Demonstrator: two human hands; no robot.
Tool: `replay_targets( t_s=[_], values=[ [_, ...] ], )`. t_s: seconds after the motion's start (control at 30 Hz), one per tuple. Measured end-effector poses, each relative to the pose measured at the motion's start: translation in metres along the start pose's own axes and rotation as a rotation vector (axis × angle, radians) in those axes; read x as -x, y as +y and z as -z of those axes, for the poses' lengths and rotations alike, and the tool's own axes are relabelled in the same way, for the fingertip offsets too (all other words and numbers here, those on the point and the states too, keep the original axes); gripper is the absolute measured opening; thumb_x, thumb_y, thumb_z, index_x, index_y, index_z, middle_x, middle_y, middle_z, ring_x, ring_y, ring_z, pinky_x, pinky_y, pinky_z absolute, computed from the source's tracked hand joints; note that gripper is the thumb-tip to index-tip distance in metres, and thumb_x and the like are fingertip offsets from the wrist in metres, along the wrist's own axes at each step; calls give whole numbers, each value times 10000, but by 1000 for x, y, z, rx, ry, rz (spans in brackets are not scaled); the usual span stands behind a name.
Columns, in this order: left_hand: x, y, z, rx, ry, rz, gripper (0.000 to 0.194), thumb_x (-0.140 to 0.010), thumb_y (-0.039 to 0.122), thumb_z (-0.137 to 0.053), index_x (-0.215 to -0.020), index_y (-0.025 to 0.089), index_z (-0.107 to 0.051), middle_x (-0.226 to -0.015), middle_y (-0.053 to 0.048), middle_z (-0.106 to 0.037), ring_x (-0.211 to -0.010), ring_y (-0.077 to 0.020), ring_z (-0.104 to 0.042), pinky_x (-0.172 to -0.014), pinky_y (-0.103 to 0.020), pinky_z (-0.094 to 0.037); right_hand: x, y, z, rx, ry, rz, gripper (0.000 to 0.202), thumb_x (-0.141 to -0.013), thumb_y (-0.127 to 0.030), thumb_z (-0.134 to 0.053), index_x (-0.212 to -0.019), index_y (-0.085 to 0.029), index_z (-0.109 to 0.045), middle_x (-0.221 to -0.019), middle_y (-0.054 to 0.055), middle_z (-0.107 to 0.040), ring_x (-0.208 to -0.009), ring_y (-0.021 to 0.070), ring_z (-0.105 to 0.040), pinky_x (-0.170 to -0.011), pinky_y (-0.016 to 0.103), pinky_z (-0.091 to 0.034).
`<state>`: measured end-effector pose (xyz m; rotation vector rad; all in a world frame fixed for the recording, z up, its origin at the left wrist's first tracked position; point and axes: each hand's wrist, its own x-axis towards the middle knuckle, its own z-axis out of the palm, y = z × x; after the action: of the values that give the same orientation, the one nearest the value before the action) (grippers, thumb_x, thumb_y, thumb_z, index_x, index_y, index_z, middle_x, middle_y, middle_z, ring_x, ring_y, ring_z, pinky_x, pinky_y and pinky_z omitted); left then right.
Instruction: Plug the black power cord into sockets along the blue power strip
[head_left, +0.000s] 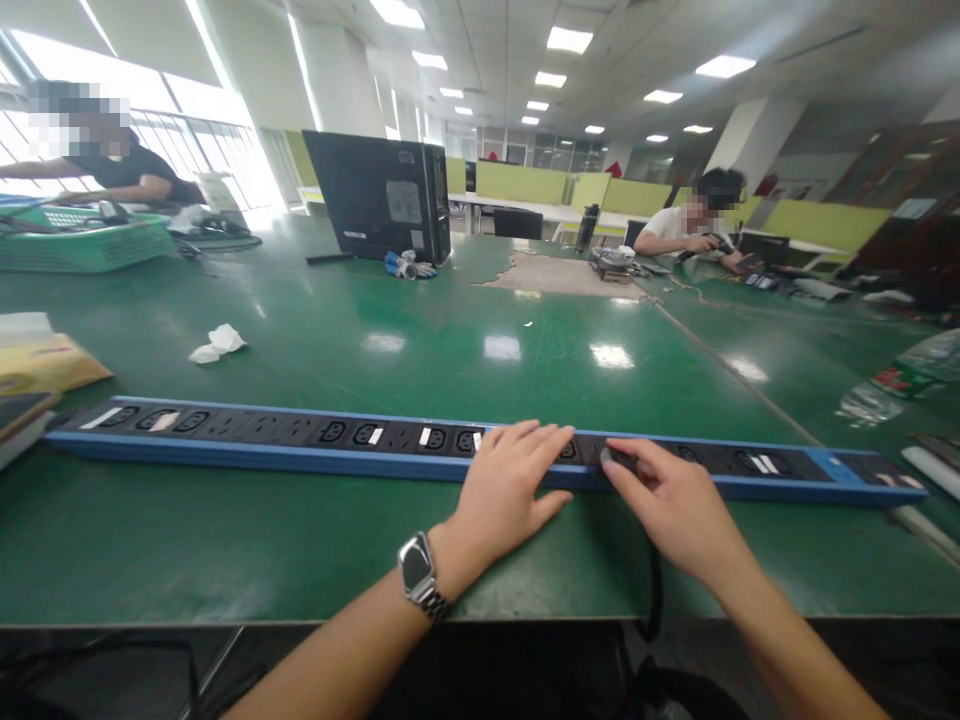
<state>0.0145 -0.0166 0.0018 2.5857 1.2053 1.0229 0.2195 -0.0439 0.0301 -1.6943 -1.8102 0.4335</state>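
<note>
A long blue power strip (285,455) with black sockets lies across the green table (360,560). My left hand (514,480), with a watch on the wrist, rests on the strip's middle, palm down with its fingers stretched out. To its right, my right hand (664,490) pinches a black plug (609,457) at the strip's sockets. Whether the plug sits in a socket is hidden. A black cable (655,590) hangs from below my right hand over the table's front edge.
A black monitor-like case (375,195) stands behind, with gloves (409,265) beside it. A green basket (90,245) is at left, crumpled tissue (219,343) nearer. A plastic bottle (904,380) lies at right. Two people sit across the table, left and right.
</note>
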Motion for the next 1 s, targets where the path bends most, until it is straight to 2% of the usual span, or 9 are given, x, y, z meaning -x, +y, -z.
replay_targets(
  t_s=[0.17, 0.27, 0.37, 0.5, 0.63, 0.7, 0.8, 0.9, 1.0],
  values=[
    [4, -35, 21, -209, -66, 141, 612, -836, 464, -698, -1344, 162, -539, -1384, -130, -588, -1310, -336, -488, -1094, -517, -355, -46, 7, 15, 191, -94, -38, 355, -830, -423, -552, -1003, -184, -748, -747, 47, -723, -673, 201, -634, -626, 301, -432],
    [6, -39, 24, -231, -117, 134, 573, -842, 471, -690, -1322, 187, -559, -1356, -116, -610, -1284, -315, -517, -1088, -502, -358, -59, -2, 13, 347, -141, -18, 314, -842, -360, -531, -958, -173, -754, -795, 69, -738, -724, 214, -652, -653, 307, -432],
    [7, -38, 22, -231, -119, 121, 549, -847, 456, -691, -1318, 206, -561, -1356, -105, -610, -1256, -291, -540, -1079, -496, -356, -55, -6, 2, 416, -151, -1, 311, -867, -356, -507, -952, -178, -747, -875, 83, -753, -785, 229, -675, -687, 316, -442],
    [7, -39, 20, -224, -118, 120, 547, -846, 459, -695, -1315, 209, -565, -1354, -99, -610, -1250, -285, -541, -1070, -497, -350, -41, -9, -2, 481, -75, -9, 329, -882, -386, -501, -1026, -191, -723, -860, 99, -754, -806, 264, -692, -669, 331, -447],
    [5, -42, 21, -213, -128, 123, 531, -825, 476, -716, -1276, 221, -597, -1318, -86, -633, -1217, -280, -561, -1054, -487, -362, -34, -7, 44, 249, 130, -37, 387, -858, -516, -525, -1037, -227, -710, -804, 56, -754, -687, 226, -680, -613, 315, -456],
    [5, -42, 21, -208, -128, 118, 539, -815, 473, -729, -1273, 221, -598, -1305, -77, -640, -1206, -275, -567, -1046, -481, -369, -34, 8, 75, 220, 192, -99, 482, -800, -632, -545, -1050, -248, -695, -723, 37, -738, -591, 222, -649, -554, 320, -439],
    [5, -42, 21, -215, -116, 121, 533, -818, 463, -728, -1272, 217, -596, -1304, -77, -639, -1205, -274, -568, -1045, -479, -370, -37, 51, 106, 296, 45, -130, 517, -712, -652, -600, -976, -217, -688, -621, 38, -693, -553, 239, -626, -526, 337, -429],
    [6, -42, 20, -226, -112, 114, 522, -835, 462, -709, -1280, 215, -590, -1312, -89, -633, -1204, -275, -567, -1049, -481, -368, -39, 99, 116, 383, -36, -139, 438, -712, -617, -593, -853, -215, -695, -618, 45, -675, -583, 246, -628, -555, 356, -439],
    [7, -42, 19, -232, -108, 97, 518, -843, 469, -697, -1279, 212, -586, -1314, -96, -631, -1209, -280, -562, -1053, -485, -363, -42, 130, 115, 395, -57, -142, 397, -753, -588, -581, -860, -232, -720, -621, 45, -670, -573, 222, -618, -553, 346, -431]
  ],
)
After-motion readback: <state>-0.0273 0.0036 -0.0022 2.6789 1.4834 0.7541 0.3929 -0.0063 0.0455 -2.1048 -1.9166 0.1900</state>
